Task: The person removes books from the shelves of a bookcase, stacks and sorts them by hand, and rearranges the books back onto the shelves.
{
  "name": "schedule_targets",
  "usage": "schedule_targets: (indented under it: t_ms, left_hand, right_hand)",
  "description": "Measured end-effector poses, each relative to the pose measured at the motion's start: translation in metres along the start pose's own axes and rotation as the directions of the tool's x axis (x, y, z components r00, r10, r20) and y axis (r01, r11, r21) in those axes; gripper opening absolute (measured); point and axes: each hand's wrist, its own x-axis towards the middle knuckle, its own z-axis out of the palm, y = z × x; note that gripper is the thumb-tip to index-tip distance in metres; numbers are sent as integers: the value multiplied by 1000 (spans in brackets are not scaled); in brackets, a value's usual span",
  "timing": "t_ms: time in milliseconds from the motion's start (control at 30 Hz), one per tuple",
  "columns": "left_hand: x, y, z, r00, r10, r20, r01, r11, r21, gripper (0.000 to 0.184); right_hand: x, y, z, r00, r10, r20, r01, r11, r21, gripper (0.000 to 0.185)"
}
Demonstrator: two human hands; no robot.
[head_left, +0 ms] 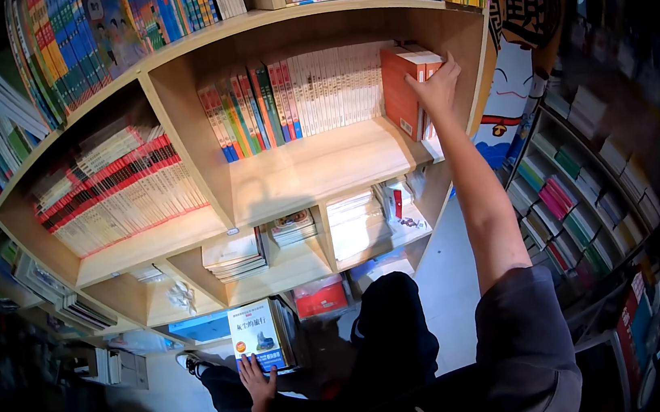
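Resting on the white-and-blue book (254,328), the left hand (260,386) had its fingers slightly spread, while farther off the right hand (439,88) had its fingers around orange books (399,88) standing beside pale-spined books (337,87) on the wooden shelf (316,159).

We see warm light pool on the middle shelf (300,156), a soft shadow across its front, glare bleaching the white stack (354,221) below; our wide lens bows the upper board (205,38), and the blurred right-hand bookcase (569,199) fades toward black edges.
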Motion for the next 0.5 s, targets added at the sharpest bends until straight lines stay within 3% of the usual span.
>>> schedule_targets:
  t_ms: [67,133,367,500]
  left_hand:
    - [1,-2,2,1000,3,-3,-3,1000,10,83]
    - [1,-2,3,1000,-16,11,16,1000,14,83]
    - [1,0,-3,998,23,-54,-25,999,-28,81]
    - [6,1,-6,992,44,-116,-51,997,-61,78]
  right_hand:
    - [-1,0,1,999,-16,-41,18,999,43,114]
    - [-7,-7,-5,997,82,-7,-82,996,-32,117]
    - [-29,7,10,988,156,3,-155,983,-94,117]
    - [-26,12,0,962,239,133,-237,971,-36,108]
